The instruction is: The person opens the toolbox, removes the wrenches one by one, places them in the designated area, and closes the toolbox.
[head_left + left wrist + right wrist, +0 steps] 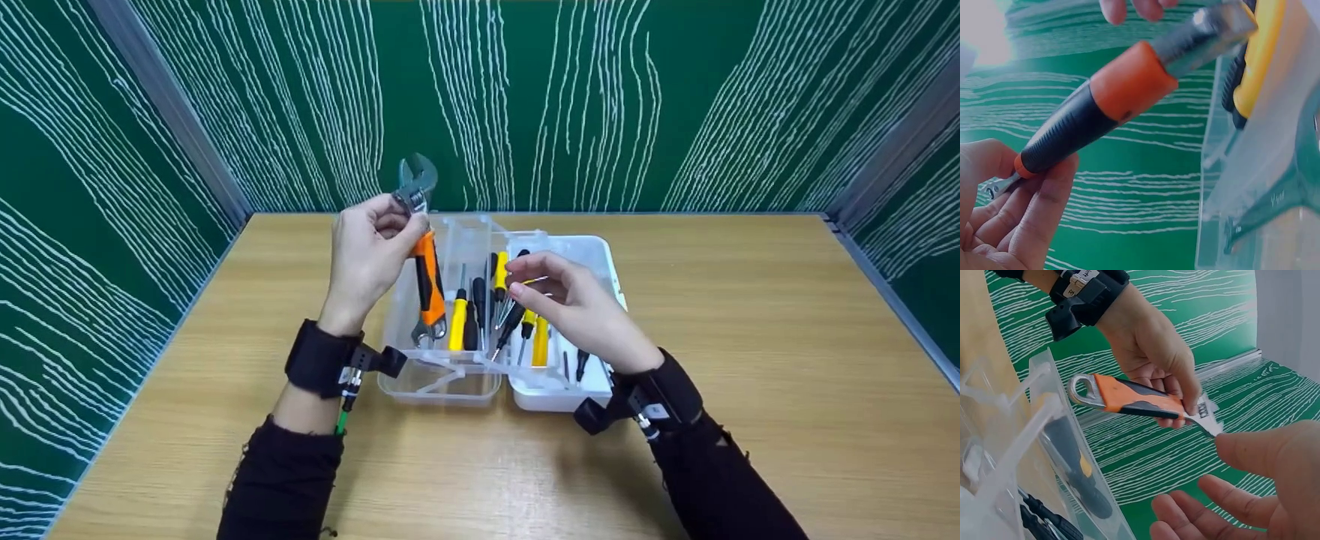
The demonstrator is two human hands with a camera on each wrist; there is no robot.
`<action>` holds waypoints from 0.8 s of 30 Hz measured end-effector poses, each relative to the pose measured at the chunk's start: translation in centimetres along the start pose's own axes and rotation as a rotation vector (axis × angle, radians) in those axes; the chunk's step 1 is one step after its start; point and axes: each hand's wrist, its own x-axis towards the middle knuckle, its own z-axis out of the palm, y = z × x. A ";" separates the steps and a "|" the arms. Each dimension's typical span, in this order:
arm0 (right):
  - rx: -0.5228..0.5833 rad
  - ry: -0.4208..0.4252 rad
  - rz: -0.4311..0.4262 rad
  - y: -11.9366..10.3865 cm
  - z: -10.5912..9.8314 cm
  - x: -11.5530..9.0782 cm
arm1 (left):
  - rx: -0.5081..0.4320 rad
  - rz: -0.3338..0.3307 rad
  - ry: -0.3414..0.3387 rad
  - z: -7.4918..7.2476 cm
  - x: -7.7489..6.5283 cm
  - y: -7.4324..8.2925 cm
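Note:
My left hand [367, 244] grips an adjustable wrench [427, 277] just below its head, thumb and fingers on the neck. The wrench has an orange and black handle and points upward over the left half of a clear plastic toolbox [397, 386]. In the right wrist view, its ring end [1077, 389] faces the toolbox. My right hand [581, 307] hovers above the box's right half, fingers loosely bent and spread, holding nothing. Below it lie several yellow and black screwdrivers [540, 341].
The toolbox lies unfolded on a wooden table [750, 337], its white right half [592, 251] beside the clear left one. A green tool [1275, 197] and a yellow-and-black tool [1261, 56] show in the left wrist view. Green panels [555, 105] with white lines enclose the table.

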 end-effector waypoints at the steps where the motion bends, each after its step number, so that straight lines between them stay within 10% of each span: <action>1: 0.004 -0.003 0.002 0.0 0.1 0.0 | -0.021 0.003 0.002 0.1 -0.2 0.0; 24: 0.152 -0.144 0.044 0.0 1.5 0.1 | -0.488 -0.070 0.048 4.1 -3.2 -0.4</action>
